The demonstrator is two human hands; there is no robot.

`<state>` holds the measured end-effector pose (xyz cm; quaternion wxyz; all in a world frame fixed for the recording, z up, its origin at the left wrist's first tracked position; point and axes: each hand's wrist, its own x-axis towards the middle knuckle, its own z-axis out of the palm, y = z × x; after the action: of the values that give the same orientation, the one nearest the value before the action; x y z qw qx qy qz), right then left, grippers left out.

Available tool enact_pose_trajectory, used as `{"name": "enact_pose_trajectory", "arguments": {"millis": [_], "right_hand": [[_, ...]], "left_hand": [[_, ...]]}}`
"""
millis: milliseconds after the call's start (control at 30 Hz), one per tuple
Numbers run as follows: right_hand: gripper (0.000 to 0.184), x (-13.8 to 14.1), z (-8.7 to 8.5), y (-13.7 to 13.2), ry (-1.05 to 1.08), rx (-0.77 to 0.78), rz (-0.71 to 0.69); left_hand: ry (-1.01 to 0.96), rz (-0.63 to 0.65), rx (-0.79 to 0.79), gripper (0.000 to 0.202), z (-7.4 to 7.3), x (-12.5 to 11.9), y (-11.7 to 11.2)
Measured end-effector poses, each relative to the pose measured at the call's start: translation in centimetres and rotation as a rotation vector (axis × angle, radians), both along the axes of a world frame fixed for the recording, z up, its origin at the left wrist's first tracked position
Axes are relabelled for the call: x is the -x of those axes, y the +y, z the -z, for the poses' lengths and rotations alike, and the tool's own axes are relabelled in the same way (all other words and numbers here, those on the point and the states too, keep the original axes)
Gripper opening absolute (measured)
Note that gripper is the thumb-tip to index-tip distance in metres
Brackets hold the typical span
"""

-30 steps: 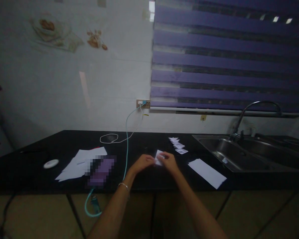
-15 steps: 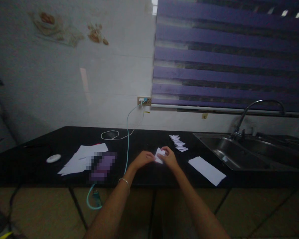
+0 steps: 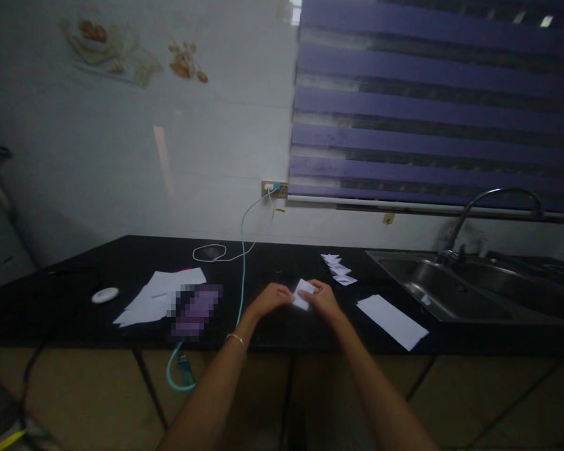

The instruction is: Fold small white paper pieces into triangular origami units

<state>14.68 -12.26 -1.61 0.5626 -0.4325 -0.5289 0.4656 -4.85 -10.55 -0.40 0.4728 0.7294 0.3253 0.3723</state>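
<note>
A small folded piece of white paper [image 3: 303, 295] is held just above the black countertop [image 3: 272, 332], between my two hands. My left hand [image 3: 273, 299] pinches its left edge with thumb and fingertips. Closed on the right side is my right hand [image 3: 324, 298], its thumb lying across the paper's face and its fingers behind. Beyond the right hand, several folded white paper pieces [image 3: 341, 270] lie in an overlapping row. Nearer on the right rests a stack of white paper strips [image 3: 392, 321].
Loose white sheets [image 3: 157, 294] lie at left, beside a purple pixelated object [image 3: 197, 312] and a round white object [image 3: 105, 295]. A teal cable [image 3: 243, 269] runs from the wall outlet [image 3: 274, 189] over the counter. The metal sink [image 3: 404, 285] is at right.
My right fingers have shifted behind the folded paper, and more of its flat face shows. Both hands stay in nearly the same place. The camera view has shifted slightly.
</note>
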Motion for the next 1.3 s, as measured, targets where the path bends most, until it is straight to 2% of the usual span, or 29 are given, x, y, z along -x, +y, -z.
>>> {"name": "enact_pose_trajectory", "arguments": {"millis": [133, 300, 500, 600, 800, 933, 1100, 1300], "right_hand": [[0.044, 0.03, -0.26, -0.25, -0.015, 0.02, -0.006], [0.044, 0.07, -0.33, -0.1, -0.027, 0.014, 0.023], [0.044, 0.16, -0.39, -0.12, 0.034, 0.009, -0.059], [0.045, 0.15, -0.41, -0.27, 0.015, 0.012, -0.074], [0.048, 0.22, -0.55, -0.26, 0.005, 0.032, -0.009], [0.04, 0.26, -0.63, -0.19, 0.036, 0.019, -0.006], [0.035, 0.04, -0.31, -0.05, -0.001, -0.024, 0.021], [0.032, -0.13, -0.37, 0.06, -0.106, -0.149, 0.078]], "left_hand": [[0.019, 0.075, 0.031, 0.036, 0.1, -0.23, -0.19], [0.092, 0.093, -0.067, 0.047, 0.53, -0.52, 0.05], [0.061, 0.108, -0.115, 0.049, 0.56, -0.33, 0.28], [0.015, 0.075, -0.105, 0.049, 0.35, -0.16, 0.17], [-0.057, 0.056, -0.045, 0.044, 0.18, -0.29, 0.0], [-0.069, 0.032, -0.017, 0.046, 0.42, -0.26, 0.24], [-0.023, -0.01, -0.035, 0.05, 0.2, 0.04, 0.11], [-0.091, 0.052, 0.053, 0.058, 0.13, 0.07, 0.34]]}}
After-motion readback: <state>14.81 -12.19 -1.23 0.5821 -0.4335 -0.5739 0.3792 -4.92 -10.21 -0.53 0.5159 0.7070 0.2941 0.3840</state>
